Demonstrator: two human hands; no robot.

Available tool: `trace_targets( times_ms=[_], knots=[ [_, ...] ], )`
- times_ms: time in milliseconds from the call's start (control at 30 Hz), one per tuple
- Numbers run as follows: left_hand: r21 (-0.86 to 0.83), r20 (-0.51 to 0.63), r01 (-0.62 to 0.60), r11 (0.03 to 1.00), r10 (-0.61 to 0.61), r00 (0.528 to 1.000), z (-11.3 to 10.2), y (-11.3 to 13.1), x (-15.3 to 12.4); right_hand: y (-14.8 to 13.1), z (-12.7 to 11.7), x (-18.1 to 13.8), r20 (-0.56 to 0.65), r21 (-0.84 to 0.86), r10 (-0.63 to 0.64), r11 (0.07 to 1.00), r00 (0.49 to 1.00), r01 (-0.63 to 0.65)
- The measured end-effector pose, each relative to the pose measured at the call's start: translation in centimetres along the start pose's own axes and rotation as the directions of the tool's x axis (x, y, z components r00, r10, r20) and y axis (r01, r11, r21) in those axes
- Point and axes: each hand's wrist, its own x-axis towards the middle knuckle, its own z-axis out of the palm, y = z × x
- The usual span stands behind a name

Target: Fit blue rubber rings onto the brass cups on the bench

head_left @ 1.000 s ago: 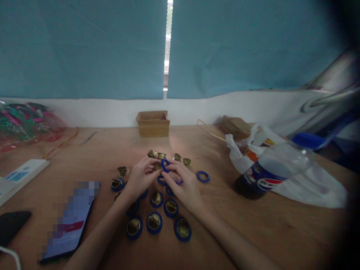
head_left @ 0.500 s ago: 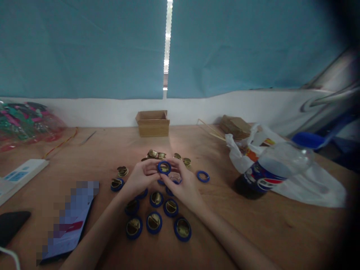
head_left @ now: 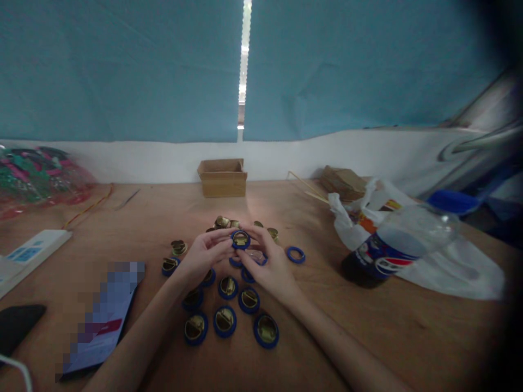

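Grip: blue-rimmed pin badge (head_left: 241, 240) pinched by left hand (head_left: 204, 255) and right hand (head_left: 270, 267), mid-frame.
Rimmed badges (head_left: 224, 321): several done, lower centre.
Unrimmed badges (head_left: 223, 221): some left, centre.

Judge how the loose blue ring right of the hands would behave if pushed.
The blue ring looks slim and open-centred, so it is probably light. Lying flat on the tabletop, it would likely slide rather than roll. Its even outline suggests some stiffness.

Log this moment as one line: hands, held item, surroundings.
left hand: pinches blue-rimmed pin badge | right hand: on same badge | to right: loose blue ring | behind: open cardboard box
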Motion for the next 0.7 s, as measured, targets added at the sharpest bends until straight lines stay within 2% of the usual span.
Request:
trace_targets(
  times_ms=[133, 233, 300, 433, 600, 700],
  knots=[
    [-0.038, -0.013, -0.023, 0.999, 0.023, 1.0, 0.2, 0.2, 0.1, 0.1, 0.1, -0.1, -0.023, 0.107, 0.086, 0.991, 0.996, -0.083],
    [-0.034, -0.031, -0.025, 0.999, 0.024, 0.999, 0.2, 0.1, 0.1, 0.6, 0.2, -0.1, -0.055, 0.064, 0.157, 0.986, 0.986, -0.153],
    [-0.018, -0.038, -0.022, 1.0, 0.021, 0.999, 0.1, 0.0, 0.1, 0.9, 0.3, -0.2, -0.032, 0.034, 0.187, 0.982, 0.982, -0.186],
    [0.032, -0.025, -0.024, 0.999, 0.025, 0.999, 0.2, 0.0, 0.1, 1.0, 0.3, -0.3, 0.004, 0.057, 0.203, 0.978, 0.979, -0.203],
    [0.11, -0.006, 0.013, 0.994, -0.013, 1.0, 0.8, 0.3, 0.1, 1.4, 0.3, -0.2, -0.038, 0.112, 0.219, 0.971, 0.975, -0.213],
    [0.124, -0.007, -0.007, 0.992, 0.008, 1.0, 1.1, 0.1, 0.2, 1.7, 0.2, -0.1, -0.047, 0.11, 0.219, 0.971, 0.975, -0.213]
  ],
)
